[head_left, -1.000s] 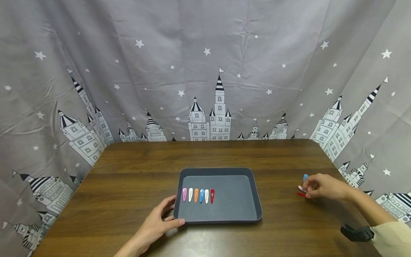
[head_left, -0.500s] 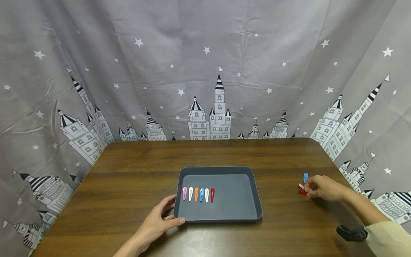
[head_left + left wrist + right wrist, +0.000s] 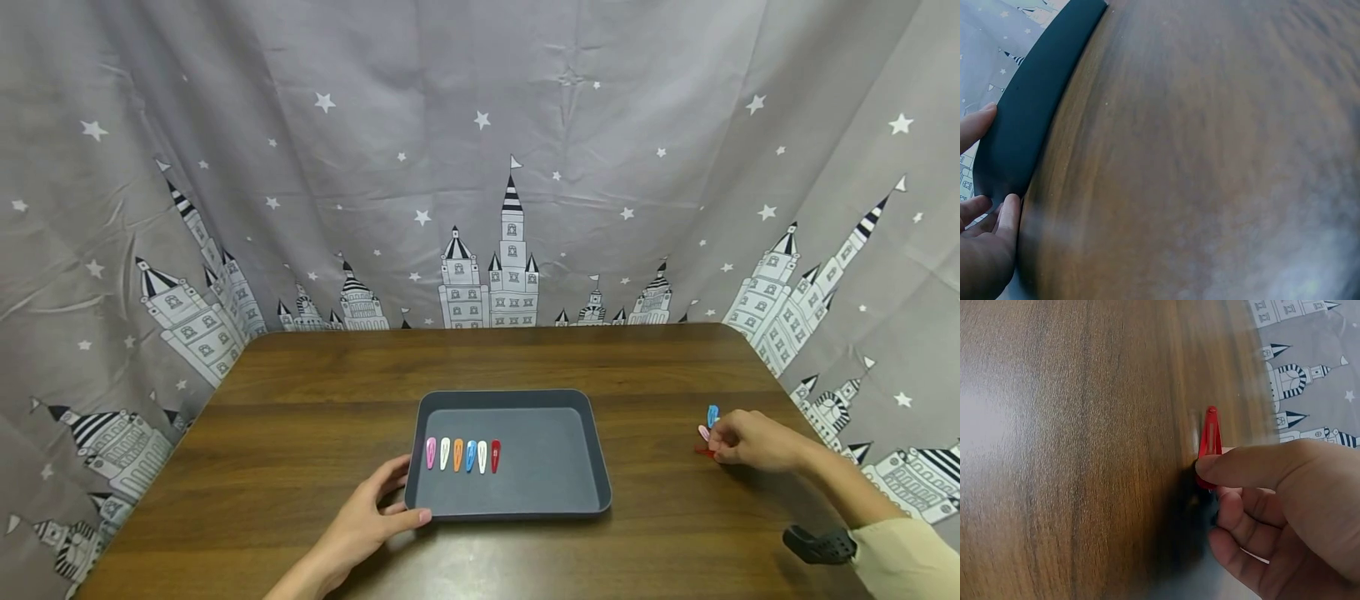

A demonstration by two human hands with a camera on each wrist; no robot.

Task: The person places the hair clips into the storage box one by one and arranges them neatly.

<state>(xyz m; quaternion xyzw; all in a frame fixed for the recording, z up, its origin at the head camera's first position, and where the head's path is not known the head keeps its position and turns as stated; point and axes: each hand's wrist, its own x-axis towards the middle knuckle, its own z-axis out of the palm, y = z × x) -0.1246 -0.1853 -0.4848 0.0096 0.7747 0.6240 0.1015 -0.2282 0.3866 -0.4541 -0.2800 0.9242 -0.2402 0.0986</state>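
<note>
My right hand [image 3: 757,442] pinches a red snap hair clip [image 3: 1211,434] between thumb and fingers, low over the table at the right. Close beside those fingertips lie a pink hair clip [image 3: 703,432] and a blue hair clip [image 3: 712,414], partly covered by the hand. At the left front corner of a dark grey tray [image 3: 525,512], my left hand [image 3: 367,508] holds on, thumb along the front rim and fingers at the left side. Inside the tray, several hair clips stand in a row: pink [image 3: 431,453], cream, orange [image 3: 458,455], blue, white and red [image 3: 496,456].
The brown wooden table [image 3: 322,375] carries the tray near its middle. A grey curtain [image 3: 360,183] with castles and stars hangs behind and at both sides. A black strap [image 3: 821,546] sits at the right sleeve.
My right hand has shifted slightly at the loose clips, and the red clip is now turned within its fingertips. The left hand and the row in the tray stay put.
</note>
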